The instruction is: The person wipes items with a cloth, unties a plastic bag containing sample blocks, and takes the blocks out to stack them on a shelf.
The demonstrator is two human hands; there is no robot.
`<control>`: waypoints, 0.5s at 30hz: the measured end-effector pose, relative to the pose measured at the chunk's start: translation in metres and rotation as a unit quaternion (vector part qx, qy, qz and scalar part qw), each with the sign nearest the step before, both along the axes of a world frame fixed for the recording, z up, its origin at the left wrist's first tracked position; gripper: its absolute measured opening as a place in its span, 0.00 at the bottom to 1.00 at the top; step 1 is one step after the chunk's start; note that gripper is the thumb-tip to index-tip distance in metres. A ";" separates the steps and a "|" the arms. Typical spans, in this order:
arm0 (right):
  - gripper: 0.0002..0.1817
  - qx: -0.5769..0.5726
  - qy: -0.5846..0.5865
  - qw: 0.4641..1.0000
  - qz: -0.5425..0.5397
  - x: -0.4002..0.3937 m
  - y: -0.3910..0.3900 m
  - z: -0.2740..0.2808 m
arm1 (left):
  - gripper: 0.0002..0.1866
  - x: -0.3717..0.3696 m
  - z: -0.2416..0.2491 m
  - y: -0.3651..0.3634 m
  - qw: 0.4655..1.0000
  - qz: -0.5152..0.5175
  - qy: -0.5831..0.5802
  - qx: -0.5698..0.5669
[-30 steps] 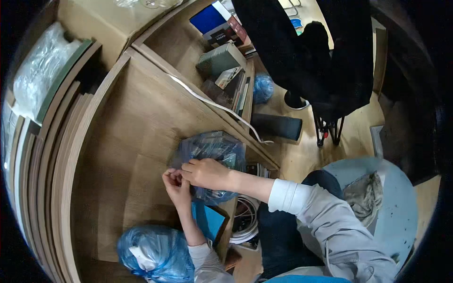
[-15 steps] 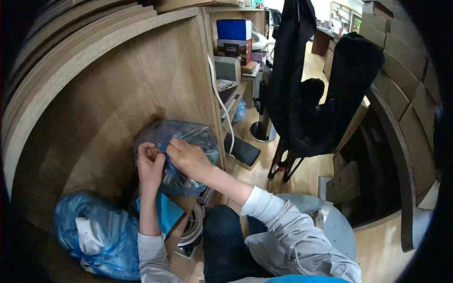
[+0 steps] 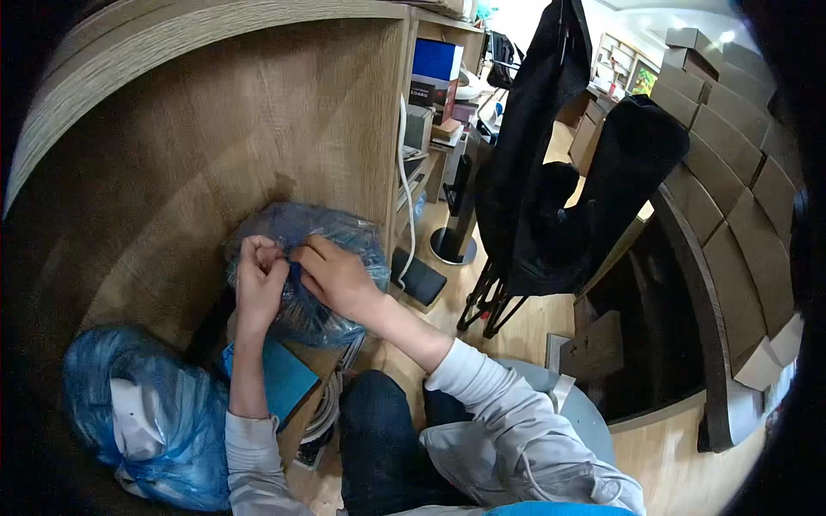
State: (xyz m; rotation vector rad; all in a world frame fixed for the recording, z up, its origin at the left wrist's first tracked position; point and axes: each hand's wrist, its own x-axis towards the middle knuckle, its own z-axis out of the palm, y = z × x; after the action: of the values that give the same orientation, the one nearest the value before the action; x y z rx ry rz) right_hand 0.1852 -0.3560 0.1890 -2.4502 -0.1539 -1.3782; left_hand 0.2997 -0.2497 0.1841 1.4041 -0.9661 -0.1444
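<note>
A clear bluish plastic bag (image 3: 297, 314), filled with things I cannot make out, sits in the corner of the wooden shelf. At its gathered top, my left hand (image 3: 261, 284) pinches the plastic with bent fingers. Close beside it on the right, my right hand (image 3: 337, 275) also closes on the bag's top, its back turned up and its fingertips partly hidden. A bit of darker blue plastic shows between the two hands. Below them lies a flat blue sheet or folder (image 3: 284, 383).
Another full blue plastic bag (image 3: 185, 426) with something white inside stands at lower left. Coiled cable (image 3: 325, 408) lies beside my knee. A folded black chair-like frame (image 3: 542, 206) stands to the right. Cardboard boxes (image 3: 723, 172) are stacked at far right, above a dark shelf.
My view has shifted, so the surroundings sit differently. Both hands stay at the bag's top; the right hand's fingers look a little more stretched over the plastic.
</note>
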 end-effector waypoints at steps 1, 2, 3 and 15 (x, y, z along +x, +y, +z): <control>0.09 -0.002 0.004 1.000 -0.027 -0.001 0.002 0.001 | 0.12 -0.002 0.001 0.000 1.000 -0.004 0.011 -0.002; 0.09 -0.002 0.008 0.999 -0.054 -0.002 0.003 0.002 | 0.12 -0.003 0.001 0.001 1.000 -0.007 0.023 -0.003; 0.09 -0.001 0.007 0.998 -0.055 -0.003 0.003 0.001 | 0.12 -0.005 0.003 0.001 1.000 -0.009 0.022 -0.002; 0.11 0.159 -0.074 0.984 0.015 0.002 -0.003 -0.008 | 0.14 0.000 0.018 0.012 0.990 -0.043 -0.104 0.080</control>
State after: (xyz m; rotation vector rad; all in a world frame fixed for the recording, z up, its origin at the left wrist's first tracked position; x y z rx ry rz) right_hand 0.1874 -0.3592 0.1806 -2.0782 -0.0031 -1.4487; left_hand 0.2993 -0.2373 0.2021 1.5466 -1.2094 -0.1440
